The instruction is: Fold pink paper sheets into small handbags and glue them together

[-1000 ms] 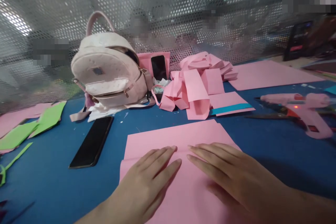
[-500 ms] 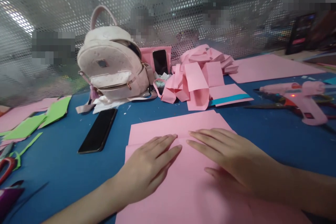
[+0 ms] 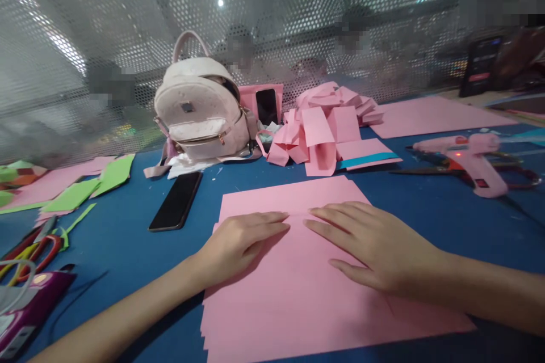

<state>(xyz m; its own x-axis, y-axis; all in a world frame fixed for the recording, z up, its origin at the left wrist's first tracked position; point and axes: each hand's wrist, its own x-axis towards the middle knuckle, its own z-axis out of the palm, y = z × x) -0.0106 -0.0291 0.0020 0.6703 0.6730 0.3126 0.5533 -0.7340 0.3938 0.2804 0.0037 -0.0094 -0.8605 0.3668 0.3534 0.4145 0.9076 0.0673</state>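
Note:
Several layered sheets of pink paper [image 3: 293, 306] lie before me on a blue table, their left edges uneven. My left hand [image 3: 240, 244] rests on the upper left of the top sheet, fingers stretched toward the middle. Facing it from the right, my right hand [image 3: 374, 247] lies on the paper with its fingers spread. Between the two sets of fingertips is a small gap, along a crease or edge running across the paper. Neither hand holds anything.
Left of the paper lies a black phone [image 3: 176, 201]; a pale backpack [image 3: 204, 110] stands behind. Folded pink paper pieces [image 3: 319, 130] are heaped at the back. A pink glue gun [image 3: 472, 161] lies right, scissors [image 3: 46, 252] and a purple power strip [image 3: 34, 315] left.
The view has shifted, bringing the near edge of the pink paper and more of the left side into sight. My fingers have slid slightly along the paper, staying flat.

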